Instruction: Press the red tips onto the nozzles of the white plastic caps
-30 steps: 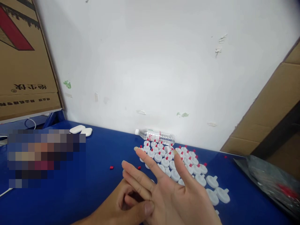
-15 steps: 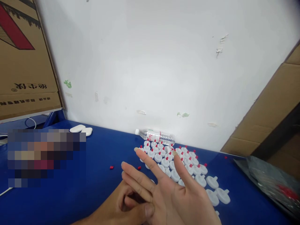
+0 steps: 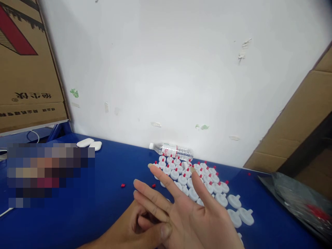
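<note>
My right hand [image 3: 192,214] is open, palm turned up and fingers spread toward the upper left, hovering over the blue table [image 3: 103,207]. My left hand [image 3: 141,226] lies under it with fingers curled; its thumb presses on the edge of the right palm. What the curled fingers hold, if anything, is hidden. Just beyond the fingertips, several white round caps with red tips [image 3: 181,173] stand in rows. Some plain white caps [image 3: 240,214] lie to the right. Two small red pieces [image 3: 123,185] lie loose on the table left of the hands.
A clear water bottle [image 3: 171,150] lies against the white wall. Two white oval objects [image 3: 89,143] rest at the back left. Cardboard boxes stand at left [image 3: 26,69] and right [image 3: 293,128]. A dark plastic bag [image 3: 298,200] with red bits lies at the right edge.
</note>
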Demonstrator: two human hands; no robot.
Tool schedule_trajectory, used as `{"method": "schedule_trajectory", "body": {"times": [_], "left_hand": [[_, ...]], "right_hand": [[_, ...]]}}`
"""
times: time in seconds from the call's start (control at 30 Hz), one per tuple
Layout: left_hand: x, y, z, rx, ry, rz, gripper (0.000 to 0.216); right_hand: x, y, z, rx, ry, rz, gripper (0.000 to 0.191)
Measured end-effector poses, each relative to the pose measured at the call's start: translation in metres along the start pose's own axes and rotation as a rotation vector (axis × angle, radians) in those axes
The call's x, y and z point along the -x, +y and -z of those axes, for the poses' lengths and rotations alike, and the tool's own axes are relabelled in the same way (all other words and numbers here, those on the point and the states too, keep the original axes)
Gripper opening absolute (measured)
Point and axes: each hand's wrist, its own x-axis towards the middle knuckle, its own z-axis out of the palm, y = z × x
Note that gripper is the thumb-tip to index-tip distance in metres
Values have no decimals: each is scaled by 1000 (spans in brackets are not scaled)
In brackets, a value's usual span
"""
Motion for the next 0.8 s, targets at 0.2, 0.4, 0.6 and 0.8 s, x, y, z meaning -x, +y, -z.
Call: {"method": "schedule_trajectory", "body": {"times": [0.2,0.4,0.6,0.8], "left_hand": [[-2,-6,1,-74,26,76,53],[1,-7,2,-75,36,154,62],[2,10,3,62,-70,67,44],[6,11,4,120,-40,112,43]], "right_hand": [[1,2,-1,-151,-31,37,69],[0,4,-3,-144,-50,25,64],[0,-1,-7,-227,21,-24,74],[2,1,-13,-428,69,-23,77]]}}
